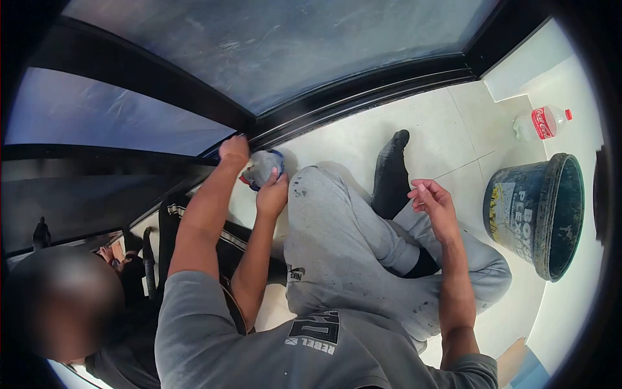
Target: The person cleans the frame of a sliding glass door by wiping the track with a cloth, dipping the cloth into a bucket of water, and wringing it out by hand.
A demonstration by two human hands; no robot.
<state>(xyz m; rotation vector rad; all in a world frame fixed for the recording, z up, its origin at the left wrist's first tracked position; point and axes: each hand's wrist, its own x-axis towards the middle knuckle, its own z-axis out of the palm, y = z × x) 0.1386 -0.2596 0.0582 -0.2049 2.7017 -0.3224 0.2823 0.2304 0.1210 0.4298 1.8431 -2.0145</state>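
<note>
We are sitting on the tiled floor (pixel 453 120) beside a black frame (pixel 155 78) with glass panels, and we are judging the step in hand to be close handwork at the frame's lower corner. Our left grip (pixel 234 149) is resting at that corner with its fingers folded into a fist. Its back is facing us, so we are unable to make out whether anything is sitting inside it.

Just beside it is what we are taking for a plastic bag (pixel 260 167), pale in the middle with blue and red at its edges. A co-worker's hand (pixel 272 194) is holding it from the near side, thumb against it, between our left fist and our trouser knee (pixel 311 185). We cannot say whether our fist is touching the bag.

Our right grip (pixel 433 200) is hanging in the air near our dark sock (pixel 392 172), its fingers loosely curled and partly spread, with nothing visible in it. Farther right, a bucket (pixel 518 214) and a bottle (pixel 545 123) with a red cap are standing or lying apart from both hands.

As we are reading it, the next move is calling for a steady bag and a careful left fist in that tight gap, while our right side is staying free to help.
</note>
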